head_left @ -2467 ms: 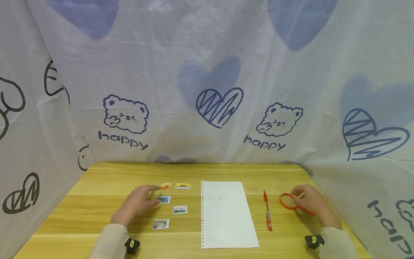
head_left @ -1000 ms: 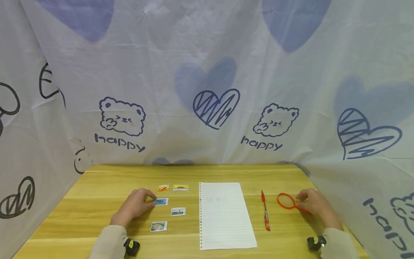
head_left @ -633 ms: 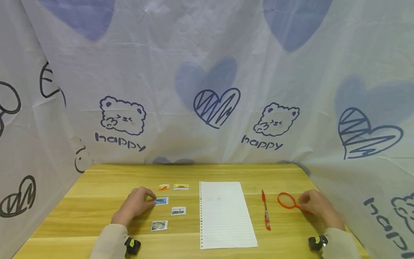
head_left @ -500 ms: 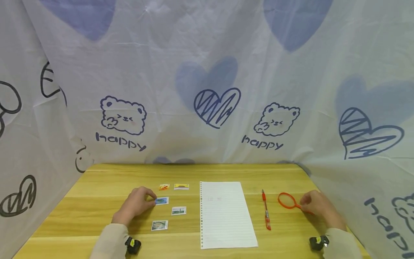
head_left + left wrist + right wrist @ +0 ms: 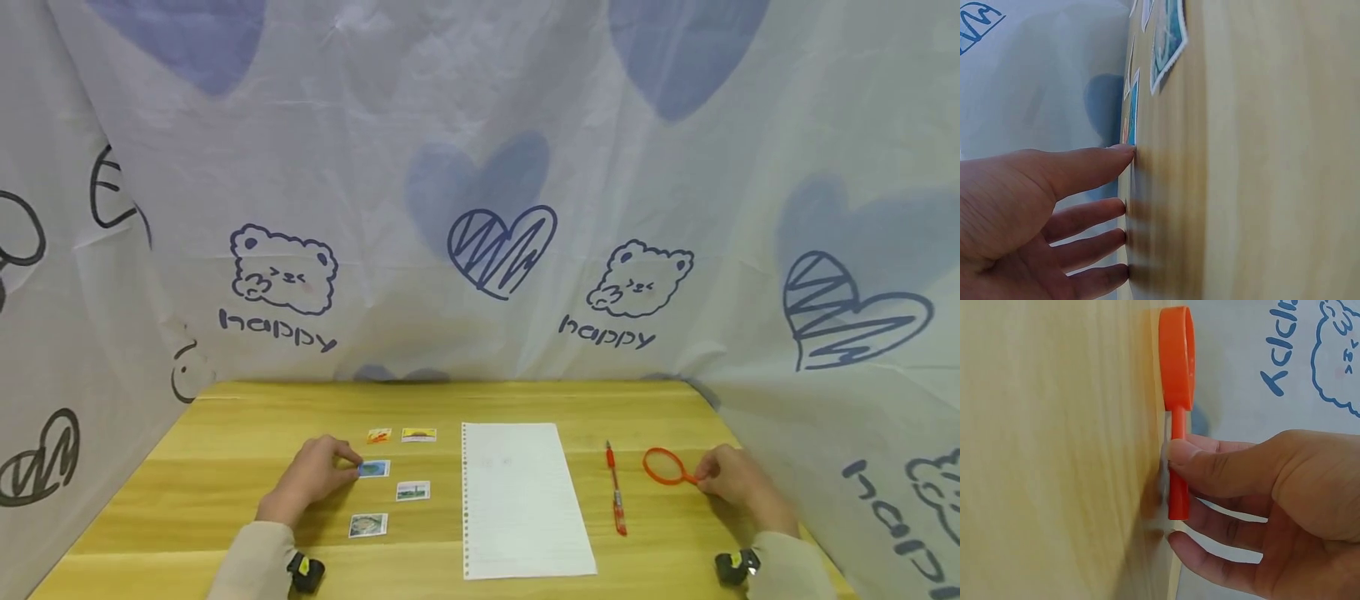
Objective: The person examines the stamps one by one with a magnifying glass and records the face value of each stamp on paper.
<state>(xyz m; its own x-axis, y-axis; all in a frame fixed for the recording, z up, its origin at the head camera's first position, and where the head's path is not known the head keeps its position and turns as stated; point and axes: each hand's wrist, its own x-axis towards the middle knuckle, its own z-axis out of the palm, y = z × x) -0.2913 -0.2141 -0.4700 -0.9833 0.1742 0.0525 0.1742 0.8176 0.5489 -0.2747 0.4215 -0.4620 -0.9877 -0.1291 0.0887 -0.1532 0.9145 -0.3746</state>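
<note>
At the left edge of a blue postage stamp (image 5: 374, 468), my left hand (image 5: 315, 473) has its thumb and curled index finger together. In the left wrist view, the thumb (image 5: 1094, 169) meets the stamp's edge, its other fingers reach the tabletop, and the index finger is hidden. The blue stamp lies flat. My right hand (image 5: 735, 483) pinches the handle of a red magnifying glass (image 5: 1175, 359) between thumb and fingers. In the right wrist view the handle's end sticks out below the thumb. I cannot tell whether the rim touches the table.
Around the blue stamp lie a red-and-yellow stamp (image 5: 379, 436), a yellow stamp (image 5: 418, 435), a green landscape stamp (image 5: 413, 491) and a grey-green stamp (image 5: 368, 525). Lined paper (image 5: 528, 508) with faint writing lies mid-table, a red pen (image 5: 616, 487) beside it. A printed curtain (image 5: 405, 333) borders the table.
My left hand has drawn its index finger back from the upper stamp to the blue one. My right hand has slid toward the handle's end; the magnifying glass has barely moved.
</note>
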